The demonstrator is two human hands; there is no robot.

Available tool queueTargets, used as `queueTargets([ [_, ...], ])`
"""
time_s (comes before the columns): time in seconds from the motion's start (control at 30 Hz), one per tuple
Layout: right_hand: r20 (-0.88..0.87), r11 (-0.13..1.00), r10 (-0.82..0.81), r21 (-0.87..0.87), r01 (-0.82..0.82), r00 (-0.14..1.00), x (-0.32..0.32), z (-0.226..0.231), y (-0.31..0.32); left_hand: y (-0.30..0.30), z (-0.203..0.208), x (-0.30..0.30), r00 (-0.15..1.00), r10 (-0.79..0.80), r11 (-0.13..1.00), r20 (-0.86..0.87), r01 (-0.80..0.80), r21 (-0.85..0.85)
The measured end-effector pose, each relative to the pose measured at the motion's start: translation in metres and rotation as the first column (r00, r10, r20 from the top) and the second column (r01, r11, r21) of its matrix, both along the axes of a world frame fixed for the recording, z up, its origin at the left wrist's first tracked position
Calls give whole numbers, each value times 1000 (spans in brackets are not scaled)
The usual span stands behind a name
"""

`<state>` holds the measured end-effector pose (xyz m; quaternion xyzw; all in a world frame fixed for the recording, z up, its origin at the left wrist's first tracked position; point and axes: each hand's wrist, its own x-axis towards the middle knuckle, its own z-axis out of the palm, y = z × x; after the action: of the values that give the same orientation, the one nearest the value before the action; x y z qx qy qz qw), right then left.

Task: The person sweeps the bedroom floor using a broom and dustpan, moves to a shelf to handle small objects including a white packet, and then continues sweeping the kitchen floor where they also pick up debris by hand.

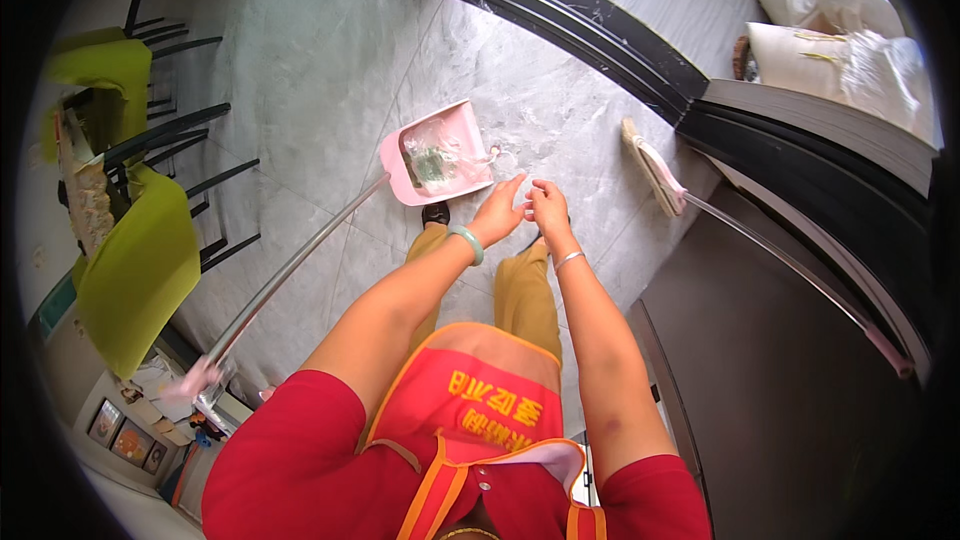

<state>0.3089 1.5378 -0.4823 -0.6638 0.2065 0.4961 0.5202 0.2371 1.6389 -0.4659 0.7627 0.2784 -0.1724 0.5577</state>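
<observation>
Left grip (497,211) and right grip (546,208), closure not determinable, hang beside the pink dustpan (403,182), broom (652,168) near the black-framed edge of the floor (310,70).

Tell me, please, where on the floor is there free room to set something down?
The widest free patch is the grey tiled floor between the green chairs and the pink dustpan, up toward the black door track. A narrower one lies left of the broom head. It is crowded by the dustpan's right edge: thin plastic, left hand, right hand.

Green chairs (140,270) — left, pale sacks (800,60) — right, black doorframe (600,32)
</observation>
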Motion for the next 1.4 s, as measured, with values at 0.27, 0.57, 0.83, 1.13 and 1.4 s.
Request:
queueTargets([
  [0.27,237,888,451,-213,-407,860,-29,-225,16,51,-181,-3,992,-96,988,-82,105,112],
  [0.57,152,962,14,-273,29,988,-69,-325,54,68,-296,-4,972,-2,979,-235,50,196],
  [0.83,83,866,-386,-310,392,919,-74,-342,84,62,-311,-10,930,216,972,-297,-233,-25],
  [1.13,209,908,-57,-395,138,976,-64,-296,99,66,-295,-17,940,219,975,-262,-203,88],
  [1.4,292,993,116,-18,-116,950,-148,-241,125,108,-245,-75,978,203,838,-46,-149,525],
])
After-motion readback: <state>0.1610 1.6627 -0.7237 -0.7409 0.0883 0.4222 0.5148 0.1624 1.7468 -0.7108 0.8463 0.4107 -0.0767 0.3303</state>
